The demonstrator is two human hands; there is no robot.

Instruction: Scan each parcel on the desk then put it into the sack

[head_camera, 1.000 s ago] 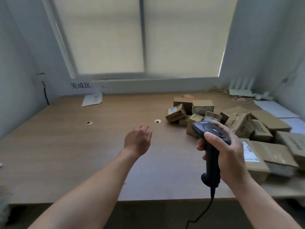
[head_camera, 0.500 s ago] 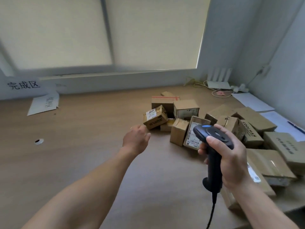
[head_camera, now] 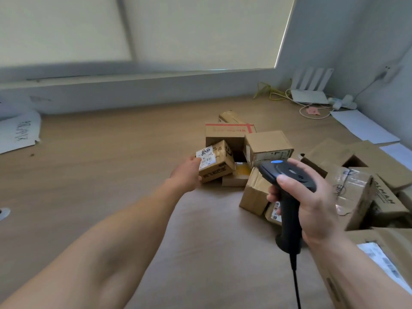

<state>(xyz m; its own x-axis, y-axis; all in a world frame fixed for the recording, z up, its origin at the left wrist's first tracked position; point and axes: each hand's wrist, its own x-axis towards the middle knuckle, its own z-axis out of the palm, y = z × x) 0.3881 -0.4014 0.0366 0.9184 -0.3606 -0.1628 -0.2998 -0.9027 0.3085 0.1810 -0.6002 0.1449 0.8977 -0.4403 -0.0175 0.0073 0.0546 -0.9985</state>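
A pile of brown cardboard parcels [head_camera: 268, 144] lies on the wooden desk [head_camera: 111, 166], at the middle and right. My left hand [head_camera: 187, 173] has reached the nearest small parcel [head_camera: 217, 165], which bears a white barcode label. Fingers and thumb close on its left end while it still rests against the pile. My right hand [head_camera: 312, 201] grips a black handheld scanner [head_camera: 287, 175] by its handle, head pointing toward the pile, its cable hanging down. No sack is in view.
Larger parcels [head_camera: 356, 192] crowd the desk's right side. A white router [head_camera: 310, 97], cables and white sheets [head_camera: 361, 126] lie at the back right corner. A paper sheet [head_camera: 20, 132] lies at far left. A wall and window run behind the desk.
The view has turned right and closer to the pile. My left hand has moved forward from open air onto the small labelled parcel. My right hand still holds the scanner.
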